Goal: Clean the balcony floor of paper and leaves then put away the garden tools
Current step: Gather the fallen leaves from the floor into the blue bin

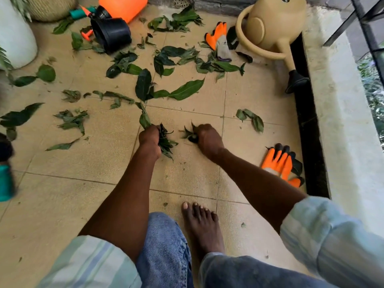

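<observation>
Left hand (150, 140) grips a bunch of green leaves (166, 142) low over the tiled floor (62, 194); just beside it, the right hand (207, 138) closes on a few more. Loose leaves (176, 59) litter the tiles ahead, between a tipped black pot (112, 33) and a beige watering can (274, 26), with an orange glove (278, 163) lying near the right arm.

Dark green leaves (187, 89) on beige tiled floor (62, 196). Orange-and-black gloves (281, 163). Tan watering can (274, 23). Black pot (112, 32). Pale green-and-blue striped sleeves (332, 246).
</observation>
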Action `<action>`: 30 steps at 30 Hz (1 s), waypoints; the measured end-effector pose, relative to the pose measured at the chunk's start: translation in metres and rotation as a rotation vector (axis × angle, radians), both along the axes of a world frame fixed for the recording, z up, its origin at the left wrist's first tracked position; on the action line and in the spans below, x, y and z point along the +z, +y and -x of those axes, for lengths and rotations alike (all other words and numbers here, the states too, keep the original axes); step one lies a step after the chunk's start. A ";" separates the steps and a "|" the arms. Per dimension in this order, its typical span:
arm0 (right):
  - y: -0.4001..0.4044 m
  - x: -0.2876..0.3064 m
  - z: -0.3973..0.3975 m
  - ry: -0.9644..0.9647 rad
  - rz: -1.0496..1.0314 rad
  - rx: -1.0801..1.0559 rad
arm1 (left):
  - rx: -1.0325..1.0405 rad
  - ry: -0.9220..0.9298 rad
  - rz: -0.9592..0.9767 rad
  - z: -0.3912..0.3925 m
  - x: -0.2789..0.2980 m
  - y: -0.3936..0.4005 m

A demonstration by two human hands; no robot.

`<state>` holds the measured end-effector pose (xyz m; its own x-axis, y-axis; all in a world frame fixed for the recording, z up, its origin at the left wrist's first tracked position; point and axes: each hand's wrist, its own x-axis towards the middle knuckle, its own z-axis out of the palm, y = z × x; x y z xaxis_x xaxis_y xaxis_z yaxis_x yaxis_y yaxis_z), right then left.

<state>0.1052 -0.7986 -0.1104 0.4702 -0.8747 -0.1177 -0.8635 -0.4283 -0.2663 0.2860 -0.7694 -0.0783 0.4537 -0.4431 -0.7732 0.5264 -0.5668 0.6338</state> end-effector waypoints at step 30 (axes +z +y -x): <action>-0.008 -0.020 0.097 -0.270 0.054 -0.424 | -0.128 0.035 0.006 0.062 -0.007 -0.022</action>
<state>0.0078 -0.8071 -0.1300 0.0798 -0.9968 0.0094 -0.8680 -0.0742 -0.4910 0.2235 -0.7918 -0.0850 0.3658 -0.5003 -0.7848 0.4724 -0.6267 0.6197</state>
